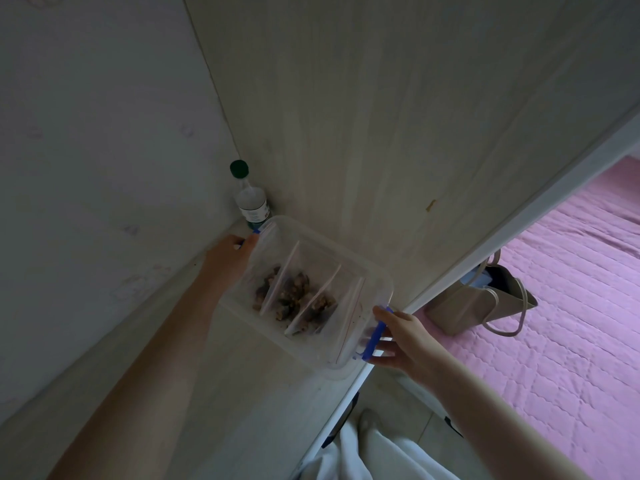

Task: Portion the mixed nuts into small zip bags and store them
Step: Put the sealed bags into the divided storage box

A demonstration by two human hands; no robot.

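mixed nuts (294, 296) are already portioned, sitting in several zip bags (320, 306) that stand on edge inside the clear container (325, 237). no lid is visible on it. you've got it low over the pale wooden shelf (242, 393), close to the back corner. can't tell whether its base is resting or just above.

risks from here:
- the near right corner of the container hangs past the shelf's front edge. let go now and it could tip off toward the floor, so it likely needs to go further in first.
- the bottle (251, 199) with the green cap stands upright in the corner, just beside the container's far left corner. push inward at this angle and you may knock it over.
- with the top open, a tilt would let the bags slide or spill out.

left hand (227, 252): fingers curled round the container's far left side by the blue clip (256, 232), holding it.

right hand (403, 336): thumb on the rim, fingers spread under the other clip at the near right side. loose but gripping.

beyond the shelf a tote bag (485, 306) sits on a pink bedcover (571, 306).
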